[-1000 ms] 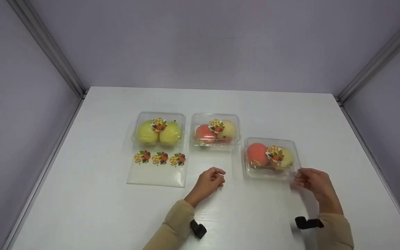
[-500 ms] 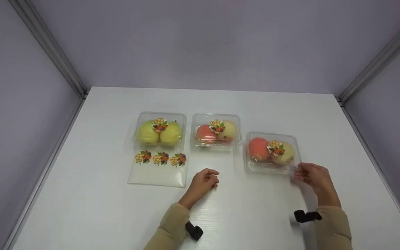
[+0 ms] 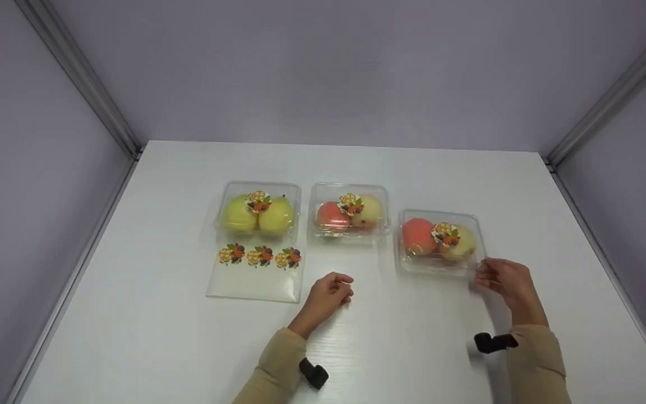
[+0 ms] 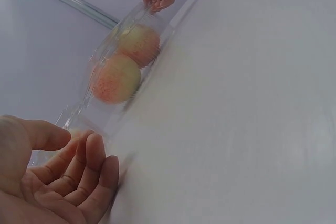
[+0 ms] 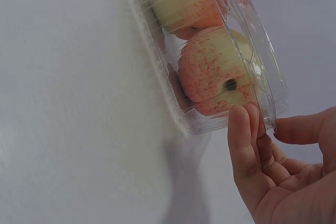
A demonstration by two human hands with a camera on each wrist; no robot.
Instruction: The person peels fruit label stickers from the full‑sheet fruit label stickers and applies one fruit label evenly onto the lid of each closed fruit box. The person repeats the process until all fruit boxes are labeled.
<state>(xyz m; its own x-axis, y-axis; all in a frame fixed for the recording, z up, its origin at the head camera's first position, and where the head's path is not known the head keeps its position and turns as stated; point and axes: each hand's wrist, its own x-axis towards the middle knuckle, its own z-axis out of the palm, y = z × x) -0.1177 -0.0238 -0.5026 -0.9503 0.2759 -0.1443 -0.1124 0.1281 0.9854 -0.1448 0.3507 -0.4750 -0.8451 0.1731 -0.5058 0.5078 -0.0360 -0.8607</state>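
Note:
A clear plastic clamshell box (image 3: 441, 268) holding two red-and-yellow apples (image 5: 210, 72) sits on the right, a round fruit-print sticker (image 3: 446, 234) on its lid. My right hand (image 3: 507, 280) pinches the box's near right corner between thumb and fingers, seen closely in the right wrist view. To the left of that box, my left hand (image 3: 326, 297) rests over the table with fingers loosely curled and nothing in them. Nearest to it on its left lies a white sheet (image 3: 253, 286) with three fruit-print stickers (image 3: 259, 256) along its top edge.
Two more stickered clamshell boxes stand farther back: one with yellow-green fruit (image 3: 239, 214) at left, one with apples (image 3: 332, 216) in the middle. The white table (image 3: 401, 348) is bounded by grey walls (image 3: 323, 73) at back and sides.
My right hand has pushed the apple box away from me, roughly level with the other boxes' near edges. My left hand has shifted slightly left, then stayed still.

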